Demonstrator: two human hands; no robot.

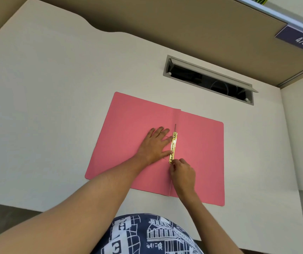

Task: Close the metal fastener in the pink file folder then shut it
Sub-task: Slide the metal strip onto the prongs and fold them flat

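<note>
The pink file folder [202, 143] lies open and flat on the white desk [46, 107]. Along its centre fold sits the gold metal fastener [173, 147], a narrow bar running near to far; a thin prong sticks up at its far end. My left hand [156, 143] rests flat on the left flap, its fingers spread and its fingertips touching the bar's left edge. My right hand [182, 173] has its fingers pinched at the near end of the bar; the near prong is hidden under them.
A rectangular cable port [209, 79] with its grey lid raised lies in the desk just beyond the folder. A tan partition wall with a label reading 473 [301, 41] stands behind. The desk's near edge runs close to my patterned clothing [147, 235].
</note>
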